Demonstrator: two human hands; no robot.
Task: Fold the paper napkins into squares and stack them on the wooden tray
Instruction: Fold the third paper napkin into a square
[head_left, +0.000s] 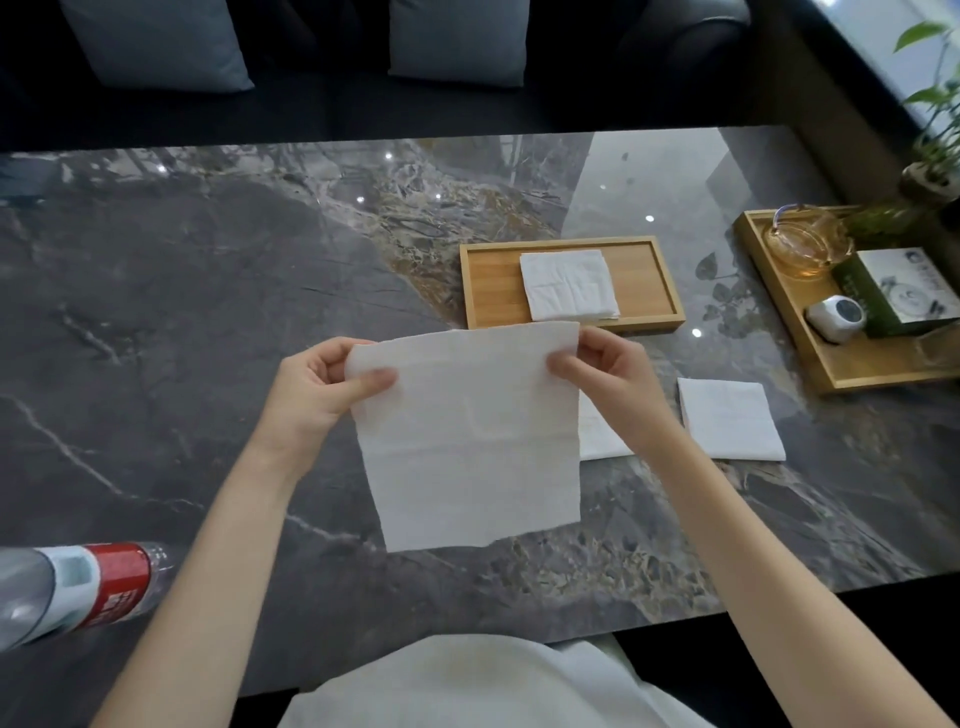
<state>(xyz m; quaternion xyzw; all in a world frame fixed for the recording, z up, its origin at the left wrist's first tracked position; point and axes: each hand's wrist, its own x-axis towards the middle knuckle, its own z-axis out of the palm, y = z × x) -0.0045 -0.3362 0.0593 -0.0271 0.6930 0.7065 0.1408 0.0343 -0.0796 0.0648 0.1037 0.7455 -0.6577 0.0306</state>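
I hold an unfolded white paper napkin (470, 441) up over the marble table, hanging by its top corners. My left hand (317, 387) pinches the top left corner and my right hand (608, 374) pinches the top right corner. Beyond it lies the wooden tray (488, 286) with a stack of folded square napkins (569, 285) in its middle. A folded napkin (730, 426) lies on the table to the right of my right hand. Another napkin (600, 436) lies partly hidden behind the held sheet and my right wrist.
A second wooden tray (841, 364) at the right edge carries a glass teapot (805, 241), a green box (898, 291) and a small white round object (836, 317). A plastic bottle with a red label (78, 587) lies at the near left. Plants stand at far right, sofa cushions behind the table.
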